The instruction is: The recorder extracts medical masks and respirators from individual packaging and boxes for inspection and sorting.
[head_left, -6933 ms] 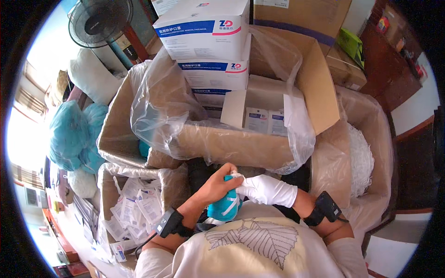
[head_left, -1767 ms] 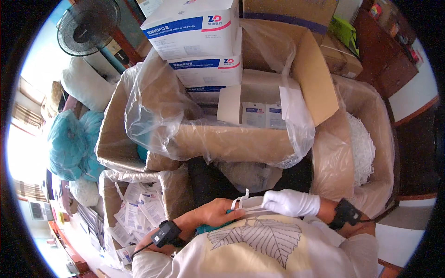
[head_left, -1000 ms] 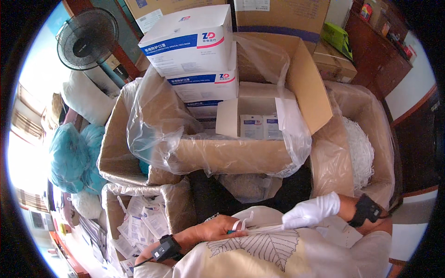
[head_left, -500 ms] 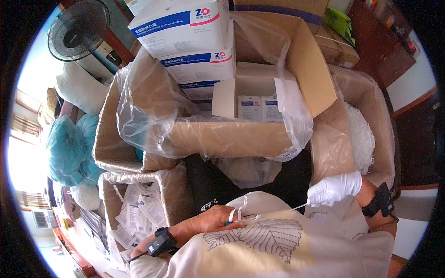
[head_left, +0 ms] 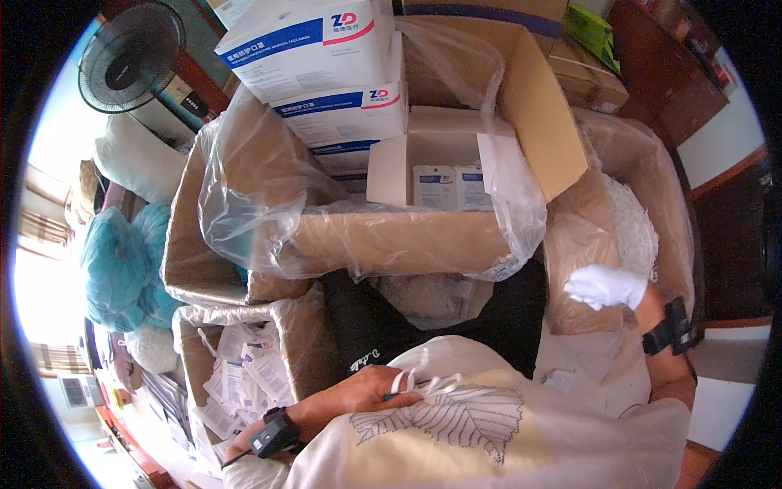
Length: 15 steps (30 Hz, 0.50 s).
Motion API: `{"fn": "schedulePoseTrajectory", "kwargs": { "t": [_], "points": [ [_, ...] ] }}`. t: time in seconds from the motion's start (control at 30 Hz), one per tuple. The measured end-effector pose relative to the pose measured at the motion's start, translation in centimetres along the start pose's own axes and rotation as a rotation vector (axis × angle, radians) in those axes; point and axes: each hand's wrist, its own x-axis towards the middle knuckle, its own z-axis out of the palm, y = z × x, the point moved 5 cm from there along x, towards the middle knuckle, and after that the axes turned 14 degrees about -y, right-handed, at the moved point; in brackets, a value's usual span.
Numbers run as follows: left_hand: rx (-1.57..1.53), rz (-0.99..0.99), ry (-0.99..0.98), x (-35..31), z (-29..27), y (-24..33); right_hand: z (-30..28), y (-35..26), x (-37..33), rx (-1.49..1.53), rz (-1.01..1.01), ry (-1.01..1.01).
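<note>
Left hand [head_left: 371, 389] clamps white straps [head_left: 436, 383], long axis rightward; right hand [head_left: 605, 288] apart, grip unclear.

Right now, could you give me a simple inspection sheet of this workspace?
Surface: lap in black trousers, with a large open carton in front.
Job's things: white straps and a teal item, mostly hidden.
Clutter: white packets heaped in the lower-left carton.
Left grip: bare, closed around the teal item.
Right grip: white-gloved, fingers curled; contents unclear.
Cables: dark cable at the left wrist device.
Surroundings: fan, teal bundles, stacked white boxes.
</note>
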Motion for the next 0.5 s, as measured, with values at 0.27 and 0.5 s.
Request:
{"fn": "schedulePoseTrajectory", "kwargs": {
  "t": [0.27,0.5],
  "points": [
    [-0.601,-0.185,0.69,-2.1,-5.1,-6.3,5.5,1.2,8.9,0.793,0.23,0.048],
    [-0.931,0.054,1.197,-1.2,-9.0,-7.0,8.4,4.8,17.6,0.248,0.196,0.43]
  ]
}}
